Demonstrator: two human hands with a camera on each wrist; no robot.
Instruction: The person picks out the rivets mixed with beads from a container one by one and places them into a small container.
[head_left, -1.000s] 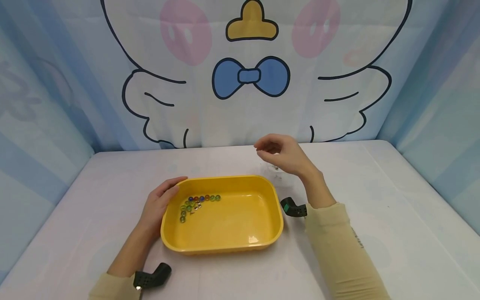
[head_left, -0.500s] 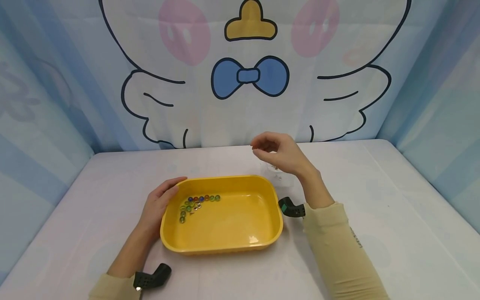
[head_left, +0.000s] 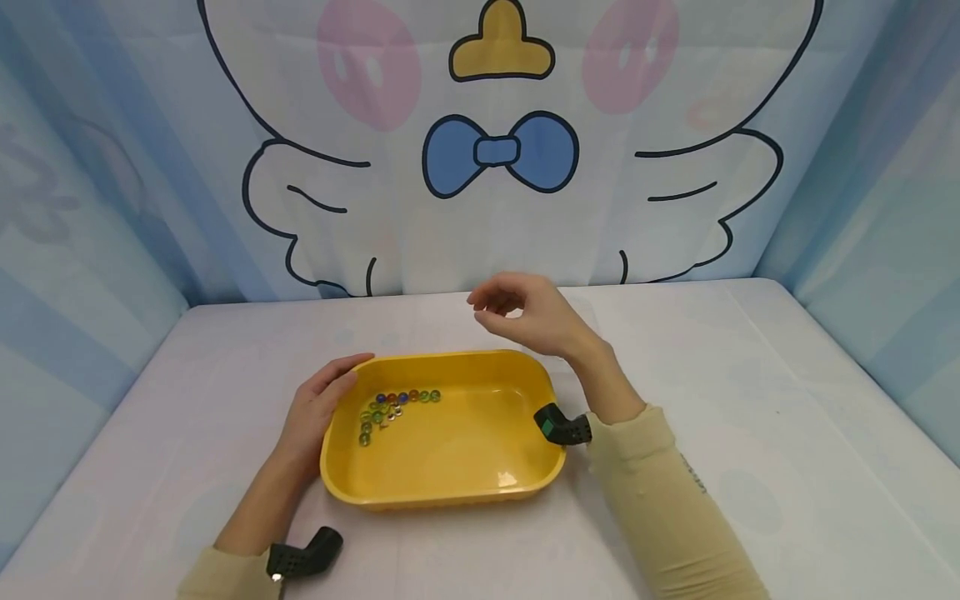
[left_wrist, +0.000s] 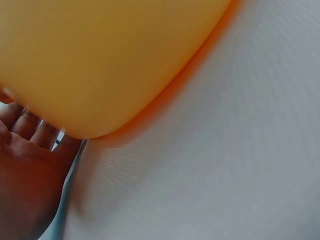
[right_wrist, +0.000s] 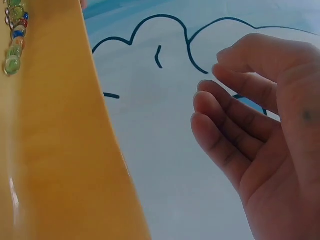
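A yellow tray [head_left: 465, 454] lies on the table, with several glass marbles [head_left: 402, 398] in green, blue and orange near its far left corner. They run in a row and a short column, with small clear pieces [head_left: 392, 414] among them. My left hand [head_left: 311, 417] grips the tray's left side, thumb at the rim, fingers along the outer wall. Beyond the tray's far edge hangs my right hand [head_left: 525, 312], its fingers loosely bent. In the right wrist view the thumb and index fingertips [right_wrist: 215, 72] are close together, and no object shows between them.
The white-covered table [head_left: 750, 467] extends around the tray. Behind it hangs a printed cloth backdrop [head_left: 498, 233] with a blue bow. Black wrist cameras [head_left: 306, 552] sit at both sleeves, the right one overlapping the tray's right rim in the head view.
My right hand has moved left along the tray's far side. The small clear beads seen earlier beside its wrist are now hidden. The left hand and tray stay put.
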